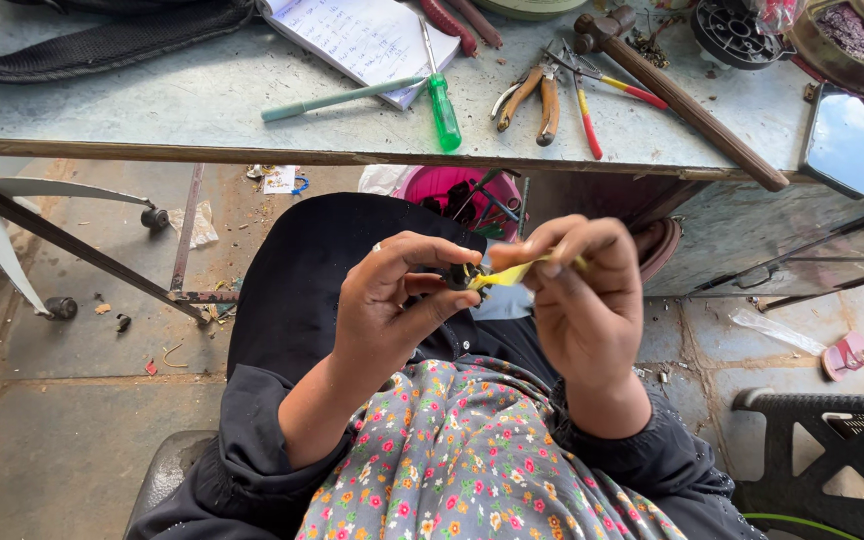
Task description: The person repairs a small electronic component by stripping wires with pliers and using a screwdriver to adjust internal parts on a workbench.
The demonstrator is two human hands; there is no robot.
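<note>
The left hand [392,300] pinches a small dark part [464,276] above the lap, and the right hand [582,290] pinches a yellow strip [504,274] that meets it. The strip seems only partly fitted. The green screwdriver [442,108] and pliers [534,98] lie unused on the workbench [152,100].

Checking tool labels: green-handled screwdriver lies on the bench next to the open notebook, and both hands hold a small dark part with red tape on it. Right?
Not quite. The tape is yellow, not red, as the head view shows. The rest stands: the green-handled screwdriver lies on the bench beside the open notebook, and the left hand and right hand hold the small dark part.
</note>
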